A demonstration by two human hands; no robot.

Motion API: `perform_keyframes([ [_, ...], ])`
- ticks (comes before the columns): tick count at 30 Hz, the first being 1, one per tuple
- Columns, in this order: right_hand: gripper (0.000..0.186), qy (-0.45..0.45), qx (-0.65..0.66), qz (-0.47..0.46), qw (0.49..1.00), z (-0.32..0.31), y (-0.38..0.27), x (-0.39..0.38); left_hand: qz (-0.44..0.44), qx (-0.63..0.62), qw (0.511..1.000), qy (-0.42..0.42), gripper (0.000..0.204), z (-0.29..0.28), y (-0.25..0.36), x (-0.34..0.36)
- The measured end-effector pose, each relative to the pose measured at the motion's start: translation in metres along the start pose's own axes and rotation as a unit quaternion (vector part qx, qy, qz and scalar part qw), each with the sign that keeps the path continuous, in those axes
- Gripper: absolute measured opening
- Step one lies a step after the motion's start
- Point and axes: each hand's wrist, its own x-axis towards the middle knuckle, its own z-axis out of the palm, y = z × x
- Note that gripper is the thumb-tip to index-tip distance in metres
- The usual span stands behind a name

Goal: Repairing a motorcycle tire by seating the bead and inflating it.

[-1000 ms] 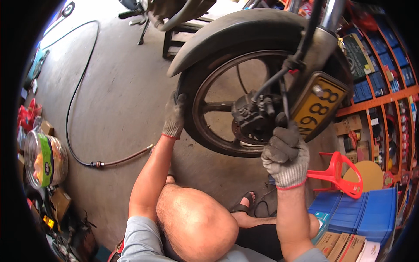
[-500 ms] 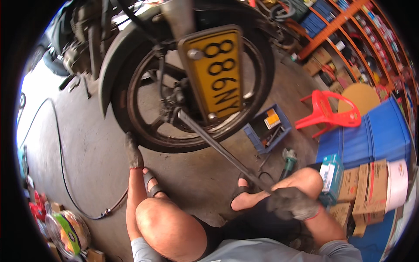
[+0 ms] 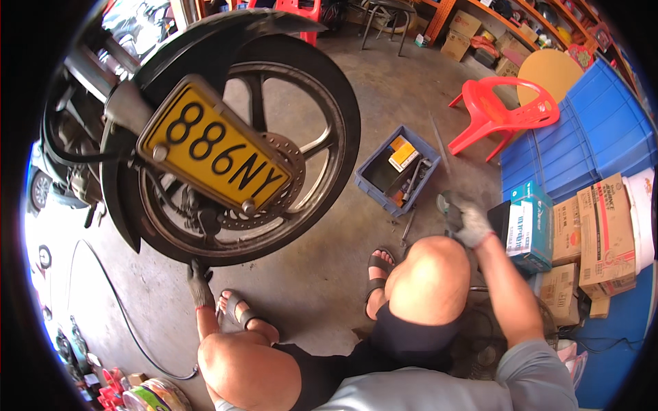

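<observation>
The motorcycle's front wheel, with a black tyre (image 3: 340, 116), spoked rim and brake disc (image 3: 286, 156), fills the upper left. A yellow number plate (image 3: 199, 140) hangs in front of it beside the fork (image 3: 123, 99). My gloved left hand (image 3: 199, 279) grips the tyre's lower edge. My gloved right hand (image 3: 466, 222) is closed beside my right knee, at a grey-green tool like an angle grinder (image 3: 447, 203); blur hides exactly what it grips. A long metal bar (image 3: 437, 137) extends beyond that hand. A blue crate (image 3: 367, 181) of tools and a yellow box sits right of the wheel.
A red plastic chair (image 3: 497, 116), blue panels (image 3: 572, 123), cardboard boxes (image 3: 603, 233) and a teal box (image 3: 531, 233) line my right. Orange shelving (image 3: 439, 24) and a stool (image 3: 387, 20) stand behind. A black hose (image 3: 116, 301) runs across the floor on my left.
My right hand has left the brake caliper and moved right and down beside my knee, the bar swinging away from the wheel. My left hand stays at the tyre. My view has turned rightward.
</observation>
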Motion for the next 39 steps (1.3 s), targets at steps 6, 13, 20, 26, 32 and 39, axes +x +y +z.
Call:
perform_keyframes([
  [6,0.013,0.151,0.131,0.069,0.977,0.014,0.116,0.156,-0.102,0.093,0.990,-0.033,0.048,-0.003,0.000,-0.032],
  [13,0.013,0.265,-0.241,0.036,0.933,0.016,0.149,0.261,-0.138,0.084,0.987,-0.023,0.046,0.002,-0.007,-0.051],
  [20,0.035,-0.029,-0.632,-0.340,0.696,-0.002,0.141,0.247,-0.171,0.073,0.982,-0.022,0.046,0.017,-0.019,-0.049],
  [26,0.031,-0.082,-0.613,-0.278,0.735,-0.003,0.143,0.266,-0.170,0.108,0.978,-0.047,0.048,0.026,-0.025,-0.044],
  [32,0.044,-0.049,-0.595,-0.267,0.756,0.033,0.162,0.305,-0.193,0.118,0.973,-0.033,0.051,0.038,-0.025,-0.045],
  [39,0.021,-0.125,-0.442,-0.169,0.872,0.000,0.156,0.218,-0.183,0.123,0.974,-0.053,0.048,0.034,-0.023,-0.047],
])
